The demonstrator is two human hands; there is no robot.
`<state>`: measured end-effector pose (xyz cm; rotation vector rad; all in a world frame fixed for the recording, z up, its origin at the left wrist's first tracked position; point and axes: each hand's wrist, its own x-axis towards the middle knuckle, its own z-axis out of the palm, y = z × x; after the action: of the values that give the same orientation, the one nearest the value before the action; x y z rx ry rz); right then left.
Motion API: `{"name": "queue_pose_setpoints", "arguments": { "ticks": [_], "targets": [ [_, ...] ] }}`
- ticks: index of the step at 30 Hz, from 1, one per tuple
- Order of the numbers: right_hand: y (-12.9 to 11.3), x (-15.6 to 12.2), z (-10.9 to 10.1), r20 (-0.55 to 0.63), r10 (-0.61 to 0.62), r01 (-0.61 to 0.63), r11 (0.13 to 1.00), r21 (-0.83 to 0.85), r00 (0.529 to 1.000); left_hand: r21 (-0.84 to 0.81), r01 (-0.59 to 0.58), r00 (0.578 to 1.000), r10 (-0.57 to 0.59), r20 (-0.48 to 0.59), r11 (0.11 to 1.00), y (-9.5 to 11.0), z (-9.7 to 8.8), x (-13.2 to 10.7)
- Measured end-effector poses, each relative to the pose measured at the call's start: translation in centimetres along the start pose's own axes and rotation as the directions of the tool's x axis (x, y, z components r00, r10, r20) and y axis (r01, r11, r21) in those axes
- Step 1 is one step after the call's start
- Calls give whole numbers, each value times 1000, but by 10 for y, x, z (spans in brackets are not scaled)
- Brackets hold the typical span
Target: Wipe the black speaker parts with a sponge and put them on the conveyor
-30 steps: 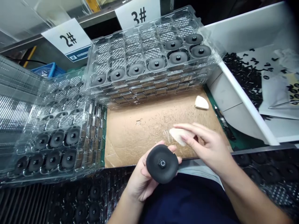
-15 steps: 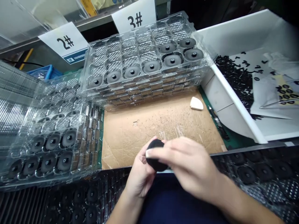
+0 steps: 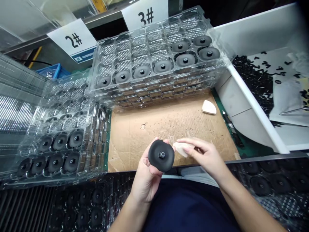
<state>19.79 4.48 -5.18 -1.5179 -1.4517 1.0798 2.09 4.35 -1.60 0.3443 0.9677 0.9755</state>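
Note:
My left hand (image 3: 145,180) is closed round a round black disc part (image 3: 161,155) with a small hub in its middle, held over the near edge of a cardboard sheet (image 3: 154,129). My right hand (image 3: 207,156) pinches a small white wedge-shaped pad (image 3: 181,147) just right of the disc's rim. A second white wedge pad (image 3: 209,107) lies on the cardboard at the far right.
A stack of clear trays (image 3: 156,64) under a "3#" sign holds several black discs at the back. More clear trays (image 3: 55,138) with discs stand at the left. A white bin (image 3: 256,106) with small black parts is at the right. Dark trays (image 3: 270,183) lie near me.
My right hand, which lay across the disc half a second ago, has drawn back to the right with the white pad. The disc's face with its hub shows again.

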Motion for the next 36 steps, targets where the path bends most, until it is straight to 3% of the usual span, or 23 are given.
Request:
{"name": "queue_pose_setpoints", "arguments": {
  "ticks": [3, 5, 9, 11, 13, 14, 18, 20, 22, 24, 26, 28, 32, 34, 36],
  "targets": [
    [26, -9, 12, 35, 14, -12, 997, -76, 999, 17, -9, 1000, 9, -10, 1000, 2, 4, -1],
    [25, -11, 11, 18, 21, -20, 996, -87, 1000, 11, -16, 1000, 17, -6, 1000, 1, 6, 0],
    [-28, -7, -1, -179, -9, 0, 999, -50, 984, 7, -83, 997, 83, -8, 997, -3, 10, 1],
    [-62, -6, 0, -288, -154, 150, 988, -35, 945, 44, -150, 987, 152, -48, 988, -4, 12, 1],
    [-84, -6, 6, -278, -306, 306, 951, -43, 911, 98, -225, 968, 234, -90, 969, -5, 13, 0],
    [-87, -8, 9, -228, -327, 328, 944, -35, 917, 123, -254, 959, 266, -98, 959, -5, 12, -1],
    [-67, -18, 5, -8, -122, 122, 992, -34, 993, 174, -305, 941, 325, -97, 936, -4, 1, -1],
    [-58, -22, -4, -49, -50, 46, 996, -74, 998, 179, -346, 927, 365, -88, 921, -6, -3, 1],
    [-61, -24, -10, -176, -62, 46, 994, -98, 982, 175, -390, 913, 404, -48, 904, -10, -2, 3],
    [-75, -22, -8, -246, -181, 156, 980, -120, 952, 171, -403, 913, 408, 10, 899, -12, 3, 3],
    [-89, -18, 0, -241, -338, 312, 940, -139, 910, 175, -422, 906, 421, 42, 890, -12, 7, 2],
    [-93, -16, 9, -175, -397, 382, 917, -117, 901, 168, -433, 901, 430, 51, 886, -9, 8, 0],
    [-63, -20, 6, 20, -259, 260, 964, -58, 966, 87, -326, 946, 324, 34, 942, 1, -3, -1],
    [-46, -21, -3, -7, -174, 171, 978, -121, 985, 37, -274, 962, 274, 14, 961, 4, -8, -1],
    [-43, -21, -10, -112, -130, 108, 977, -183, 985, -10, -235, 972, 235, 18, 972, 3, -8, -2]
  ]
}}
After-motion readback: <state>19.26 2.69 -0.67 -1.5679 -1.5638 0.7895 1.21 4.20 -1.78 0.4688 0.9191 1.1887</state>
